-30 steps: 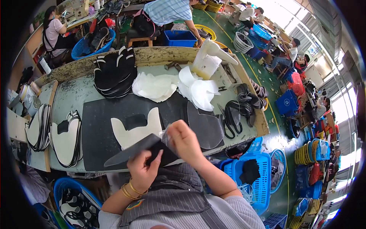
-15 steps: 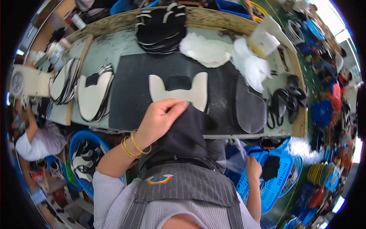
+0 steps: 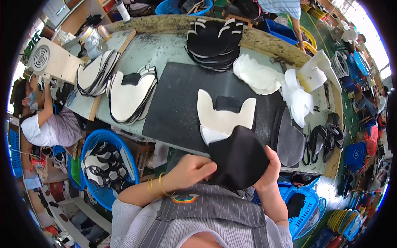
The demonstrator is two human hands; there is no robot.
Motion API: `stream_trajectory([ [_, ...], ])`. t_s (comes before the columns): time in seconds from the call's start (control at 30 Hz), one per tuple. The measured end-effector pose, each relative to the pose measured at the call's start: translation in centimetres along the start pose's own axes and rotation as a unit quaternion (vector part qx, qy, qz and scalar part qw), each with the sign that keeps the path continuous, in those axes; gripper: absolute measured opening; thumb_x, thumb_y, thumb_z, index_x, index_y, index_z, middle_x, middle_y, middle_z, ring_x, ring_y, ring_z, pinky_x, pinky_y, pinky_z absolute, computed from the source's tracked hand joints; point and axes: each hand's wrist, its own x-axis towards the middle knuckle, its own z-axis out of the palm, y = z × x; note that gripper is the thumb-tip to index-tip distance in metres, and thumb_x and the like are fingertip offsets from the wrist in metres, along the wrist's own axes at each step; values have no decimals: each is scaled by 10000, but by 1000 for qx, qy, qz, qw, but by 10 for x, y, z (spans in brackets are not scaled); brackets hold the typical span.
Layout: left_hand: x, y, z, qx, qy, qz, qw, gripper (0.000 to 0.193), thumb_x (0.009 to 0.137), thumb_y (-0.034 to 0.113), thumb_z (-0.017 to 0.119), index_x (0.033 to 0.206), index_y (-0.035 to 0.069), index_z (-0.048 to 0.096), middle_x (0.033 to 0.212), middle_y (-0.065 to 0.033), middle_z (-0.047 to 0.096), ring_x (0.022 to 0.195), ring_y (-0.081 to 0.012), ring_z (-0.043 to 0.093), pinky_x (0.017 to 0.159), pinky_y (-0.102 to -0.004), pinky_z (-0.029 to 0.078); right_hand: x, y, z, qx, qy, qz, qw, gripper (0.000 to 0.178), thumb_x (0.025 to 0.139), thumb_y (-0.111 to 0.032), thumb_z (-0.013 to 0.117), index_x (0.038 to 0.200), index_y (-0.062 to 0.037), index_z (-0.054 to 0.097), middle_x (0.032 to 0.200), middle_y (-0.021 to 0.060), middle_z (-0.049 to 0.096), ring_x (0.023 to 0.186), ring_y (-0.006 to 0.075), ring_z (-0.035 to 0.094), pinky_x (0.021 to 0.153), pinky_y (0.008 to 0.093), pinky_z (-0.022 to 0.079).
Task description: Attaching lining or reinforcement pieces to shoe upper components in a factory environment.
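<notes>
A floppy black shoe-upper piece (image 3: 237,159) is held up over the table's front edge, between my two hands. My left hand (image 3: 191,170) is closed, pinching its left edge. At its right edge is my right hand (image 3: 266,171), with the thumb in front and the other fingers hidden behind it. Just beyond lies a cream U-shaped piece (image 3: 225,117) with a black patch (image 3: 228,104) in its notch, on a black mat (image 3: 175,107). The held piece covers part of a white layer (image 3: 213,135) at the cream piece's near end.
Stacked cream pieces (image 3: 129,97) lie left; black pieces (image 3: 213,43) are piled at the back. White sheets (image 3: 258,74), a dark oval piece (image 3: 289,138) and scissors (image 3: 307,153) lie right. Blue baskets (image 3: 134,165) flank me. A co-worker (image 3: 45,120) sits at far left.
My right hand has come up from beside the blue basket, where it had clear film, to the black piece. The piece is now spread between both hands. The whole view has shifted.
</notes>
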Motion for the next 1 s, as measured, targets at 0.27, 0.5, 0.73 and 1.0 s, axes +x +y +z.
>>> stream_trajectory([
  [0.27,53,-22,2,-499,138,8,856,261,923,201,572,1115,26,597,1064,-75,636,961,-152,613,876,-308,493,20,-6,-26,-10,66,-1,998,444,947,-251,427,1302,14,455,1286,161,523,1159,274,533,987,398,423],
  [0.5,98,-42,-49,-176,306,130,927,182,875,94,630,1015,-23,622,874,2,634,754,-46,550,677,-207,472,86,-16,-48,-547,133,-222,796,254,885,-60,600,1112,53,603,989,65,658,890,100,586,782,239,476],
  [0.73,118,-66,-53,33,424,169,889,224,803,65,701,988,-32,620,759,-17,593,585,-39,418,516,-216,378,104,-15,-65,-558,172,-228,779,206,873,-84,620,1020,61,604,876,92,686,804,106,611,706,259,487],
  [1.0,116,-54,-59,79,427,115,893,261,782,50,713,1015,-23,622,758,-40,584,561,-61,421,508,-220,377,107,-17,-64,-585,172,-192,769,204,898,-68,592,1069,45,589,937,37,647,839,82,582,746,220,472],
])
